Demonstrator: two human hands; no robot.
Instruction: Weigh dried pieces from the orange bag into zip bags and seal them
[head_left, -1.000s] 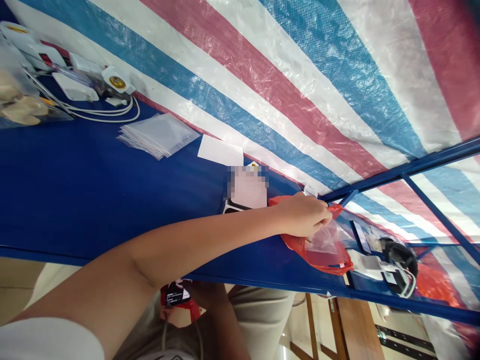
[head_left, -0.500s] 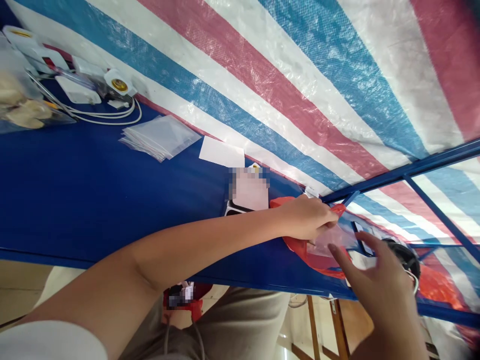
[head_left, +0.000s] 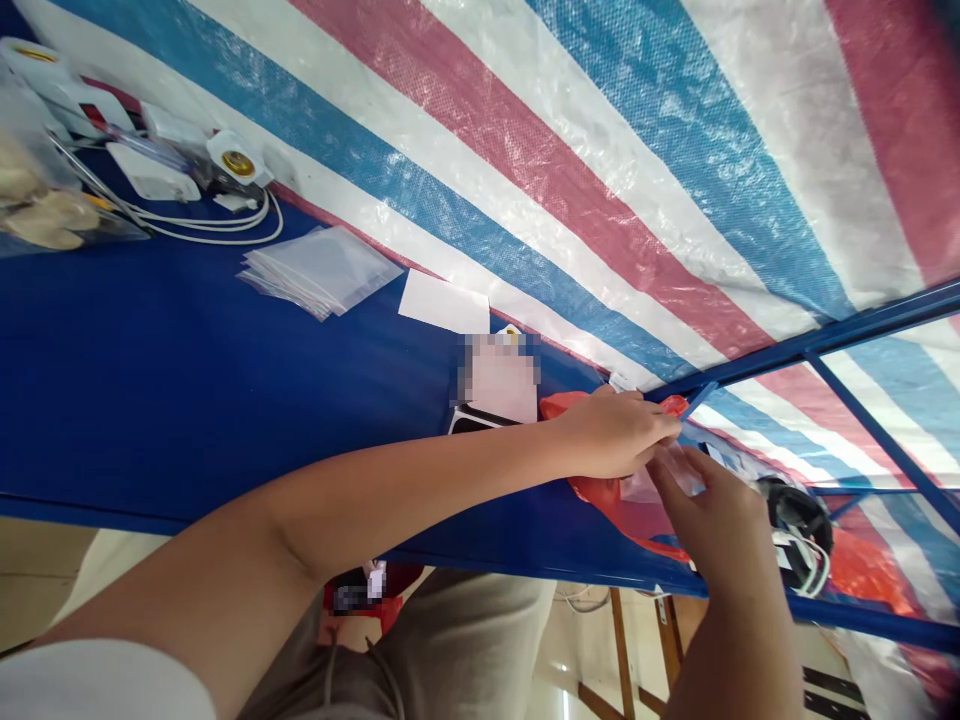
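Note:
A red plastic bag (head_left: 559, 403) lies spread on the blue table near its right end, with a clear plastic bag (head_left: 637, 488) on top. My left hand (head_left: 611, 435) reaches across over the red bag, its fingers curled down on the clear bag's upper edge. My right hand (head_left: 716, 505) comes in from the right, thumb and forefinger closed on the same clear plastic close to the left fingertips. Between the hands the plastic is partly covered, and any contents cannot be made out.
On the blue table (head_left: 225, 400) are a stack of clear zip bags (head_left: 322, 268), a white card (head_left: 444, 302) and a phone-like box (head_left: 480, 420). White devices and a cable (head_left: 225, 232) sit far left. Black headphones (head_left: 799, 520) lie right. Striped sheeting (head_left: 480, 150) hangs behind.
My right hand has moved left and closed from a spread position onto the clear plastic beside my left hand. My left hand has stayed nearly in place.

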